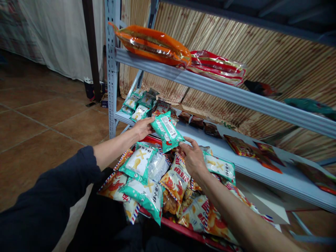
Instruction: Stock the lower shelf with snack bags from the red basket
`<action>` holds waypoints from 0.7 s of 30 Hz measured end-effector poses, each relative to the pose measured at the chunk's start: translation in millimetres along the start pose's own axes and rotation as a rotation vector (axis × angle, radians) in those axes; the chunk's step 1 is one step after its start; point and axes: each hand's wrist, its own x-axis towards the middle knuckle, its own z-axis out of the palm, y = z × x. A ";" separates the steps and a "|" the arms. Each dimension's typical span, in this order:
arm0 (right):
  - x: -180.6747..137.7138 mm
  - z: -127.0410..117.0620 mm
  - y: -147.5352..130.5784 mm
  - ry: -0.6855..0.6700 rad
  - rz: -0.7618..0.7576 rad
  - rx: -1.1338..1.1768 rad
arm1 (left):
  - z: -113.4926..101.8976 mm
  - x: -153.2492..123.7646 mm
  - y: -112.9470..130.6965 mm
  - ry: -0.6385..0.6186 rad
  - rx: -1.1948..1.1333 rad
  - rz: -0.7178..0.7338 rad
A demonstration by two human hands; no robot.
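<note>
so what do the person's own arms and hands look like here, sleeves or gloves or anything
Both hands are bare, with no gloves. The left hand comes out of a dark navy long sleeve pushed up so the forearm shows. The right hand has a bare forearm as far as the picture's edge. I see no watch, ring or bracelet.

The floor [39, 115] consisted of large reddish-brown tiles with pale grout lines. A grey metal shelving unit [223, 92] stood against a wall covering of ribbed, reed-like matting [262, 52], its perforated upright [112, 70] at the near left corner. A dark vertical post [90, 45] stood just beside that upright. Behind the post, a pale, translucent curtain [60, 31] hung down to the floor. A small dark container [90, 89] sat on the floor at the foot of the post. Lighting was dim and even, with a soft sheen on the tiles.
</note>
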 end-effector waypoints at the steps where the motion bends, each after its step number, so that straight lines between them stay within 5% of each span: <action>1: 1.6 -0.5 -1.0 0.008 0.001 -0.005 | -0.7 -0.4 -0.2 -0.001 0.009 -0.002; 7: 11.1 -1.9 -8.5 0.108 0.000 -0.009 | 0.6 -9.9 3.4 -0.176 0.115 -0.036; 13: 30.0 -5.2 -20.0 0.149 -0.001 -0.005 | 0.4 -17.2 15.4 -0.203 0.253 -0.086; 21: 70.5 -7.6 -48.4 -0.089 -0.177 -0.287 | 4.1 -25.9 20.0 -0.346 0.379 -0.279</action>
